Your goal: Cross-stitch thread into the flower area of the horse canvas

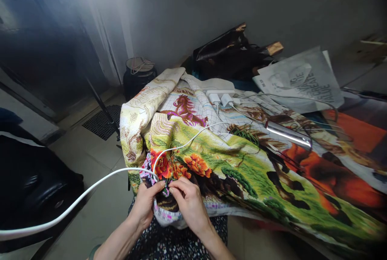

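A large cross-stitch cloth [242, 159] with horses, orange flowers and green grass is spread in front of me, its near edge bunched over my lap. My left hand [144, 205] grips that edge, thumb on top and fingers mostly hidden underneath. Close beside it, my right hand [190, 201] is closed in a pinch over the dark and purple stitched patch; whatever lies between its fingertips is too small to make out. A white cable [99, 181] passes just above my left thumb and loops across the cloth. Loose green and brown threads [244, 133] lie farther up.
Two white plug adapters [220, 99] and a shiny silver bar-shaped object [288, 134] rest on the cloth. Behind are a dark glossy bag [223, 52] and a printed pale bag [302, 80]. Black leather seating [39, 187] stands left, near a dark floor mat [101, 123].
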Available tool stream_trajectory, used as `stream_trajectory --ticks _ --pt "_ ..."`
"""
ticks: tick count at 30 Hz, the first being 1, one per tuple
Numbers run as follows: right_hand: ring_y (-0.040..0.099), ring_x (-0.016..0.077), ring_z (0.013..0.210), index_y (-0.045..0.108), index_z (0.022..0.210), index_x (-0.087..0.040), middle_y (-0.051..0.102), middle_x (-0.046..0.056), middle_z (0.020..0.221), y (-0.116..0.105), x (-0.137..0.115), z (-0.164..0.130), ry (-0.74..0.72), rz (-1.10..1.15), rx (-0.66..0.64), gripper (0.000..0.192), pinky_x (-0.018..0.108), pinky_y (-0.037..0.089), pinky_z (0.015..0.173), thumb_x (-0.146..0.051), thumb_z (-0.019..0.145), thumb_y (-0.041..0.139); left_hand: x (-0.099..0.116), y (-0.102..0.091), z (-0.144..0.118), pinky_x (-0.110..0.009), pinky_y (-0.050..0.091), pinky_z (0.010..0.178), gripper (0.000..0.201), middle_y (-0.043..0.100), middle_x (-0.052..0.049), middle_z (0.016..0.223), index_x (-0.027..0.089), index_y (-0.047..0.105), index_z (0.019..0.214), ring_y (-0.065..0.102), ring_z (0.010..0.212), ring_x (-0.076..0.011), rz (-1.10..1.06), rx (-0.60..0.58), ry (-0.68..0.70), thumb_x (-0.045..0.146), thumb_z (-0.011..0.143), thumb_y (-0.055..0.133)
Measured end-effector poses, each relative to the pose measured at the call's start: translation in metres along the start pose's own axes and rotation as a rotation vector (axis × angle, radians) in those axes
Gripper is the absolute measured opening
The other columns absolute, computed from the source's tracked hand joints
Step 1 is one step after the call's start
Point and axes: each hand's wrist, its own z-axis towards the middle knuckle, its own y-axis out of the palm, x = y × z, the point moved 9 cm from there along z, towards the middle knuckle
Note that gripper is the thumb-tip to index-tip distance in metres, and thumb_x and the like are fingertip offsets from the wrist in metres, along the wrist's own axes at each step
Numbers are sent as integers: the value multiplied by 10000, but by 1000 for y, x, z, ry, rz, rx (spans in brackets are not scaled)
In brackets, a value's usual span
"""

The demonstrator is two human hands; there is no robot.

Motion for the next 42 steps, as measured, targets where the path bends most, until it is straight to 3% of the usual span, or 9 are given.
stream_trajectory --ticks 8,17,29,42 --pt "564 158 770 695 876 -189 588 34 786 0 -5 7 -97 5 -91 245 248 420 682 -89 860 472 3 4 -1 -371 515 786 355 745 -111 904 119 682 998 673 793 -233 -18 -45 7 201 659 745" --pt "518 129 665 725 796 -195 552 3 701 -2 1 17 -114 207 -134 201 229 382 611 -89 817 555 2 8 -2 -386 511 808 310 746 -129 904 92 697 948 680 797 -250 -39 -86 -34 188 657 742" --pt "510 132 666 738 815 -208 535 2 693 2 4 21 -114 265 -202 207 234 365 597 -97 816 563 -5 7 1 -391 506 810 295 752 -123 854 94 702 934 688 776 -250 -90 -106 -80 166 652 747" --pt "513 129 683 709 821 -182 544 12 730 -3 -2 14 -159 97 -146 195 234 377 617 -86 847 542 -4 8 -2 -376 506 827 348 747 -119 910 108 679 1002 685 826 -250 -90 -91 -59 165 664 737"
